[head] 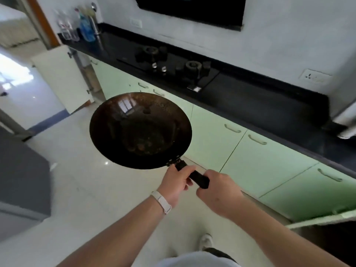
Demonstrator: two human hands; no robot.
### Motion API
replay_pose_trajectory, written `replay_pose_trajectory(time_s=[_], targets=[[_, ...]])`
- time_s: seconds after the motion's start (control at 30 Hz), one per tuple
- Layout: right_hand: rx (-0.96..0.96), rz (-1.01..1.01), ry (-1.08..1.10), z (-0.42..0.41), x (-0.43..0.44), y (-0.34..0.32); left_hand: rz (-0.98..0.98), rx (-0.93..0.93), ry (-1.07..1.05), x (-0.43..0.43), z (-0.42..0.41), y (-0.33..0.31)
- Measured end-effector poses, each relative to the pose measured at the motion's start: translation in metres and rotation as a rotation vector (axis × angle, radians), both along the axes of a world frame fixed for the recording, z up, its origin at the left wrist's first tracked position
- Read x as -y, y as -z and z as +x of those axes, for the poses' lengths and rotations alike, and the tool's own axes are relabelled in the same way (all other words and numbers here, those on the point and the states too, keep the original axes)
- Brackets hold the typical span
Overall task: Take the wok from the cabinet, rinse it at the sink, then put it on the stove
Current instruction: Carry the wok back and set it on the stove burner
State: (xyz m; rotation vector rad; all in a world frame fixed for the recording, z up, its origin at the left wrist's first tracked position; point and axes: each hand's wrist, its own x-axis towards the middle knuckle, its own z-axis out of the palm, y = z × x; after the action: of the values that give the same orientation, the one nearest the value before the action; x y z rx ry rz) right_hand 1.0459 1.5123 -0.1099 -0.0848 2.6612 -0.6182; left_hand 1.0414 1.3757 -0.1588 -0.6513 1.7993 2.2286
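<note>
Head camera looks steeply down, near the wok (140, 130).

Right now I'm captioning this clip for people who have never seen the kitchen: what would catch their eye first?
First the dark wok, held out over the pale floor in mid-frame, its black handle gripped by both the left hand and the right hand. Next the two-burner stove set in the black countertop beyond it. An open cabinet door stands at the left.
</note>
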Motion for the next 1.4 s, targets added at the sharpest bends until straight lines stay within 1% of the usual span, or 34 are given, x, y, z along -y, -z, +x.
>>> replay_pose_trajectory(time_s=[0.13, 0.3, 0.47, 0.63, 0.87, 1.03, 1.2, 1.4], targets=[[0.026, -0.017, -0.114, -0.026, 0.040, 0.005, -0.033, -0.011, -0.096, 0.039, -0.013, 0.004], [0.073, -0.068, -0.186, -0.073, 0.081, 0.014, -0.038, 0.023, -0.174, 0.081, -0.046, 0.012], [0.080, -0.102, -0.279, -0.147, 0.120, 0.022, -0.065, 0.021, -0.240, 0.121, -0.109, 0.016], [0.115, -0.144, -0.352, -0.232, 0.157, 0.017, -0.113, 0.039, -0.291, 0.159, -0.183, 0.007], [0.083, -0.247, -0.429, -0.327, 0.213, 0.005, -0.165, 0.030, -0.387, 0.214, -0.269, -0.011], [0.066, -0.281, -0.445, -0.369, 0.249, 0.001, -0.146, 0.029, -0.426, 0.248, -0.307, -0.016], [0.060, -0.262, -0.448, -0.401, 0.289, 0.006, -0.129, 0.022, -0.453, 0.286, -0.340, -0.009], [0.056, -0.230, -0.438, -0.436, 0.371, 0.015, -0.099, 0.007, -0.482, 0.363, -0.376, 0.006]])
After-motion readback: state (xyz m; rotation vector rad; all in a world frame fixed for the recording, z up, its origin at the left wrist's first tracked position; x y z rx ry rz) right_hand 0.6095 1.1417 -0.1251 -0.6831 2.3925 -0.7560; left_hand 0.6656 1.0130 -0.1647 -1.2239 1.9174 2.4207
